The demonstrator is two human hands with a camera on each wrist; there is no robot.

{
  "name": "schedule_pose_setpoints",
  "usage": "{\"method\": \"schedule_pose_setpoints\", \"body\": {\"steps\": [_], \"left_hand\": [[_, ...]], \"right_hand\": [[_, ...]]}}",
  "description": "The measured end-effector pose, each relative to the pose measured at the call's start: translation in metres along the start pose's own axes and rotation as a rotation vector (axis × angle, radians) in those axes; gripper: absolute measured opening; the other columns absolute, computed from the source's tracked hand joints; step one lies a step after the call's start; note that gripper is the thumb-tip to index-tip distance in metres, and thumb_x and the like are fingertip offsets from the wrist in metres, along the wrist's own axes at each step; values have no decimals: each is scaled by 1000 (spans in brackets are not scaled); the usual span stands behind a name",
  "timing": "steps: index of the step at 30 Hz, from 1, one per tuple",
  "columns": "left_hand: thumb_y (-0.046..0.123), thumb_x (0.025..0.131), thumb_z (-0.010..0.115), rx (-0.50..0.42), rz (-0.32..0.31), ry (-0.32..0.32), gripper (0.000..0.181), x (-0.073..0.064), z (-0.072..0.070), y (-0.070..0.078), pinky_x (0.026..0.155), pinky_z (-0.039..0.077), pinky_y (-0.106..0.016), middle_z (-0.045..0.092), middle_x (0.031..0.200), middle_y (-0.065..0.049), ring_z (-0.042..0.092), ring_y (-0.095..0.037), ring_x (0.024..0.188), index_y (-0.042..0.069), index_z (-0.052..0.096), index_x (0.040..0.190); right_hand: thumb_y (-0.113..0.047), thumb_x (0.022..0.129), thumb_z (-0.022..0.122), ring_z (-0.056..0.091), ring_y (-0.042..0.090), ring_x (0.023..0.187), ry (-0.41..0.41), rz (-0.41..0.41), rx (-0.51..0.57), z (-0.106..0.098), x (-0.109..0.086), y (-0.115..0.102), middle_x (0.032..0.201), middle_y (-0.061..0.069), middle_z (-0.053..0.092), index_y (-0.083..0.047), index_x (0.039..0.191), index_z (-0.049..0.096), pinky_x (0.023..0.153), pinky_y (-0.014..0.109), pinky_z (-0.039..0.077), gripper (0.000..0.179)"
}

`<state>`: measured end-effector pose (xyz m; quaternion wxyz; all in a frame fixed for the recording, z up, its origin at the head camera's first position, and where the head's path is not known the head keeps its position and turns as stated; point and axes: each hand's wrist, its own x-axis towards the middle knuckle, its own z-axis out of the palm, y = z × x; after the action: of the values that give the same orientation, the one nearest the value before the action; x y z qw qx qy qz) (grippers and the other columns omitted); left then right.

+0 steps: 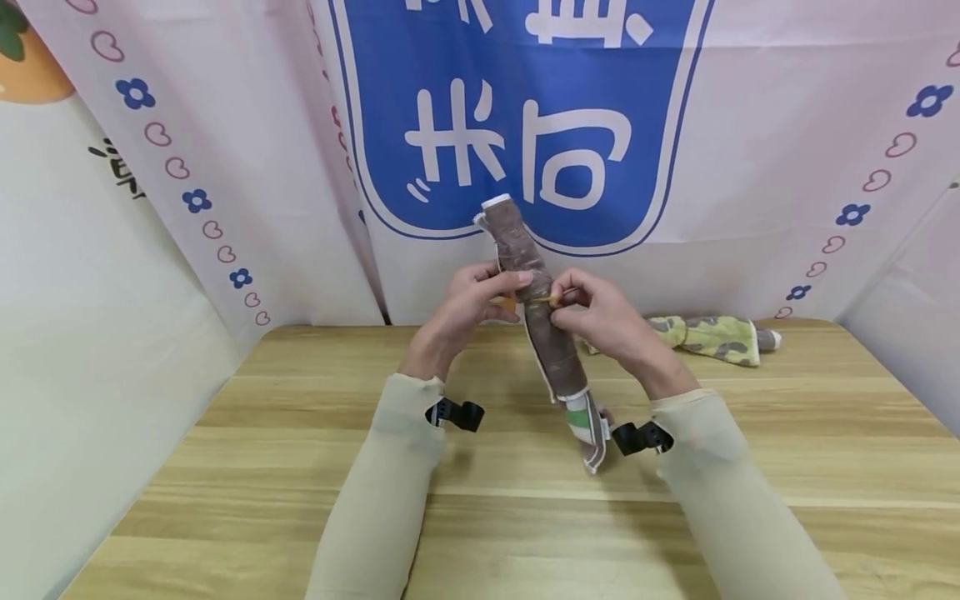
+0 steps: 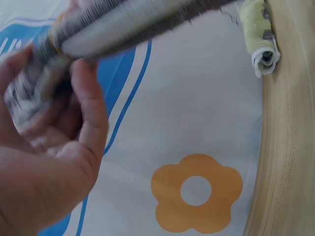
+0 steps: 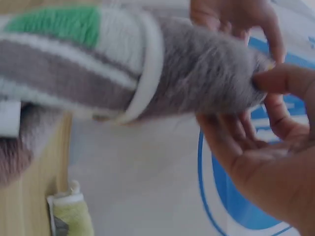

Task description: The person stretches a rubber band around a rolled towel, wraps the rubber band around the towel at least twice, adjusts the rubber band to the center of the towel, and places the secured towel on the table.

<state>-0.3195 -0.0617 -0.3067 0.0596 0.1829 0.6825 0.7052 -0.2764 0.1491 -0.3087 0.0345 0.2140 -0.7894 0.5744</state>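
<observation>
A rolled grey-brown towel [image 1: 557, 354] with white edging stands tilted over the table, its top leaning left. From its lower end comes a looser flap with a green patch [image 3: 59, 24] and white stripes. Around the roll's middle runs a thin yellowish rubber band [image 1: 540, 300]. My left hand [image 1: 468, 302] grips the towel from the left, thumb across its front just above the band. On the other side my right hand [image 1: 600, 315] pinches the band between thumb and fingers. The left wrist view is blurred around the towel [image 2: 142, 29].
Behind my right hand, a second rolled towel [image 1: 720, 337], yellow-green with grey patches, lies near the back edge of the wooden table [image 1: 300, 467]. A printed cloth backdrop [image 1: 750, 167] hangs directly behind the table, with side walls left and right.
</observation>
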Motion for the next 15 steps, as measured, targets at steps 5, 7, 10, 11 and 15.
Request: {"method": "schedule_pose_setpoints", "body": {"steps": [5, 7, 10, 11, 15], "left_hand": [[20, 95, 78, 10, 2, -23, 35, 0, -3, -1, 87, 62, -41, 74, 112, -11, 70, -22, 100, -1, 73, 123], [20, 93, 82, 25, 15, 22, 34, 0, 0, -1, 84, 62, -38, 76, 111, -11, 71, -22, 97, 1, 74, 121], [21, 91, 85, 54, 36, 99, 32, 0, 5, -1, 77, 62, -35, 76, 106, -11, 71, -21, 91, 3, 76, 117], [21, 90, 86, 60, 37, 124, 31, -1, 7, 0, 75, 62, -33, 75, 104, -11, 71, -20, 89, 3, 76, 115], [17, 89, 86, 53, 33, 204, 25, -1, 12, 0, 68, 63, -32, 72, 93, -10, 71, -19, 78, 2, 75, 106]], "right_hand": [[1, 94, 61, 58, 20, 90, -78, 67, 138, -5, 0, 3, 98, 10, 59, 2, 106, 55, 79, 33, 52, 14], [-6, 96, 65, 59, 23, 95, -94, 82, 111, -4, 0, 2, 103, 11, 59, 0, 108, 55, 82, 35, 52, 17], [-14, 97, 74, 62, 30, 102, -78, 57, -12, 0, -1, 0, 111, 14, 59, -2, 107, 53, 83, 40, 54, 27], [-15, 97, 77, 62, 32, 105, -64, 40, -57, 2, -1, -1, 113, 15, 58, -3, 107, 52, 83, 42, 55, 29], [-2, 95, 78, 63, 37, 110, 3, -116, -256, 12, -1, -4, 113, 18, 54, -2, 103, 54, 87, 49, 59, 25]]}}
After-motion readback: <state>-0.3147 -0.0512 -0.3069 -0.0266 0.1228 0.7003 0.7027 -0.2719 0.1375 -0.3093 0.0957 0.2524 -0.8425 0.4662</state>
